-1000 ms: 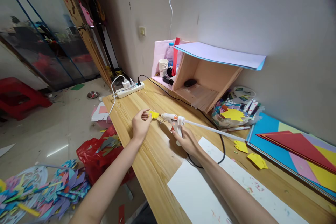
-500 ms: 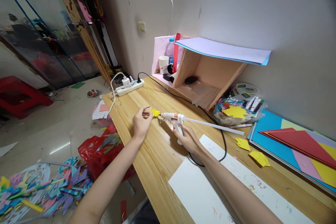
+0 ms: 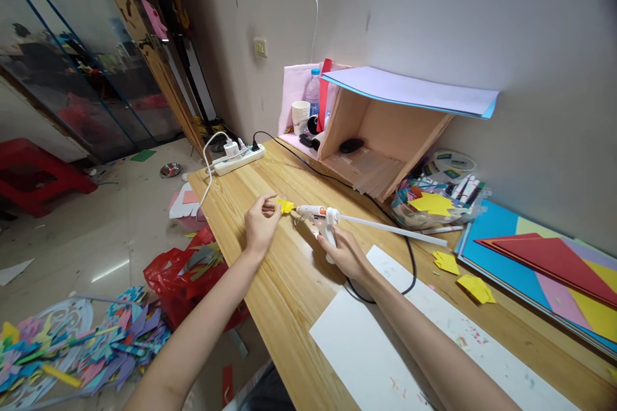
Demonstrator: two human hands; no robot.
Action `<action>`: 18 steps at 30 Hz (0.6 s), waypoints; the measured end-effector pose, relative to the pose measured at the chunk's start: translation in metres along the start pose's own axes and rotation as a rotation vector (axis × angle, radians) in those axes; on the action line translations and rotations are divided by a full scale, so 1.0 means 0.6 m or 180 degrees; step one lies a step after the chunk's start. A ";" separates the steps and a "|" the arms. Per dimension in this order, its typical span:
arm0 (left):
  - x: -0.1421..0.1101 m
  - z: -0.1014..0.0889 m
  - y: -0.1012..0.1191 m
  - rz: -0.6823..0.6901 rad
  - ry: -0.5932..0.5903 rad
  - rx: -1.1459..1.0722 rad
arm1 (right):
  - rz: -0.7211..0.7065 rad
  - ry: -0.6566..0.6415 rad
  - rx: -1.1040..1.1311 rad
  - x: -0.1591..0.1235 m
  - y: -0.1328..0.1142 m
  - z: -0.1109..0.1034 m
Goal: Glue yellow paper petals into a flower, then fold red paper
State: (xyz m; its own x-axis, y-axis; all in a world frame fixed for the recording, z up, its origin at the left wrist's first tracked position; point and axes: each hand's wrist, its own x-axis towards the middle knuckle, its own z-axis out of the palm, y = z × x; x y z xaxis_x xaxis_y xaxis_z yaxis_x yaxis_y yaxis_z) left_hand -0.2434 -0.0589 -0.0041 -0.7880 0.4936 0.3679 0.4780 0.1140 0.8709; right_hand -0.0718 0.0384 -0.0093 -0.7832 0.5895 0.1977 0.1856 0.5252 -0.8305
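My left hand [image 3: 261, 221] pinches a small yellow paper piece [image 3: 285, 206] above the wooden table. The fingers of my right hand [image 3: 343, 253] wrap round the handle of a white hot glue gun [image 3: 320, 217], its nozzle pointing left, at or very close to the yellow paper. Out of the gun's back end sticks a long white glue stick [image 3: 393, 230]. Two more yellow paper pieces, a folded one [image 3: 446, 262] and a larger one [image 3: 476, 289], lie to the right of the white sheet [image 3: 337, 340] under my right forearm.
A black cable [image 3: 313, 170] crosses the table [image 3: 284, 289] from a power strip [image 3: 240, 160]. Behind stands an open box [image 3: 385, 131]. To the right are a tub of markers [image 3: 419, 218] and stacked coloured paper [image 3: 501, 231]. A red bag [image 3: 168, 279] sits left of the table.
Both hands stay almost where they were; the glue gun and the yellow paper have shifted only very slightly.
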 end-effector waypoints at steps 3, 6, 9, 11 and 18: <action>0.000 0.001 0.000 -0.0006 -0.0008 -0.0004 | 0.0034 -0.0009 -0.0015 0.000 0.002 0.001; -0.001 0.002 0.000 -0.0004 -0.0028 -0.0003 | 0.0020 -0.0016 -0.0046 0.000 0.003 0.002; -0.002 0.003 0.001 -0.0001 -0.0025 -0.0017 | -0.0006 -0.0096 -0.0099 0.000 0.003 0.002; -0.002 0.004 0.001 -0.0006 -0.0029 -0.0035 | -0.0011 -0.0139 -0.0114 0.000 0.003 0.002; -0.003 0.005 0.002 0.0011 -0.0039 -0.0001 | -0.0093 -0.0057 -0.0247 0.003 0.009 0.003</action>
State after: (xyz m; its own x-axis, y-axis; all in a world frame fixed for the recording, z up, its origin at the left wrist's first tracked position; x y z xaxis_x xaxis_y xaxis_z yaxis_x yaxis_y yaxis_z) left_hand -0.2403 -0.0569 -0.0046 -0.7816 0.5045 0.3669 0.4806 0.1121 0.8697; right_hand -0.0732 0.0410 -0.0142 -0.7993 0.5626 0.2113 0.2075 0.5884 -0.7815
